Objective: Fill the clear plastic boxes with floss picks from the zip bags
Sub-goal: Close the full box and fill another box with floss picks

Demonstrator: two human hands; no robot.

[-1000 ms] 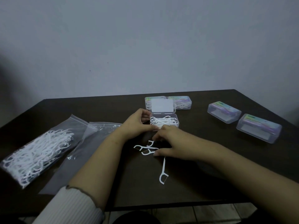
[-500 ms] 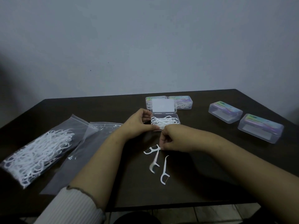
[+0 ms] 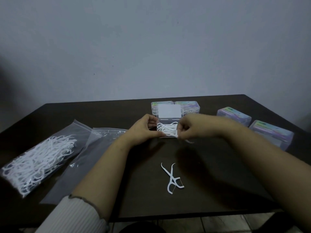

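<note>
Filling open box (image 3: 167, 130): L hand (image 3: 143, 130) grips it, R hand (image 3: 186, 130) pinches pick (image 3: 175, 135); 2 picks (image 3: 172, 178) on counter (image 3: 210, 182), full bag (image 3: 37, 160) left.

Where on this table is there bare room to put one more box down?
Bare dark table lies near the front edge, right of the two crossed floss picks, and at the back left behind the zip bags. It is crowded around the open box, where both hands work, and by the closed boxes at right.
</note>
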